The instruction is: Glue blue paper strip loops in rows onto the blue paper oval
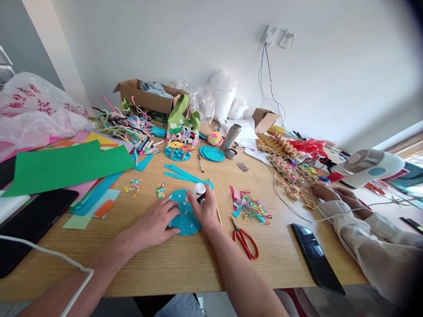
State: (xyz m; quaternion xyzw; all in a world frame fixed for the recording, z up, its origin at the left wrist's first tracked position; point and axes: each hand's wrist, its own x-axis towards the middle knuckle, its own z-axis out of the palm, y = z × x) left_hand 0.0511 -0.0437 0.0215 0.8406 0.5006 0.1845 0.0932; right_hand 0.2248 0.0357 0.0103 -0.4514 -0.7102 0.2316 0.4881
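My left hand lies with its fingers spread on the left edge of a round blue paper disc, which has small whitish bits on it. Over the disc's right side, my right hand is closed around a small white bottle, whose lower part my fingers hide. Blue paper strips lie just beyond the disc, and a thin wooden stick runs along its right. Two patterned paper cutouts, one a speckled piece and the other a flatter cluster, sit to the left.
Red-handled scissors and a heap of paper scraps lie to the right. Coloured paper sheets cover the left side. A metal flask stands behind. Another person's hands, a phone and a fan are at the right.
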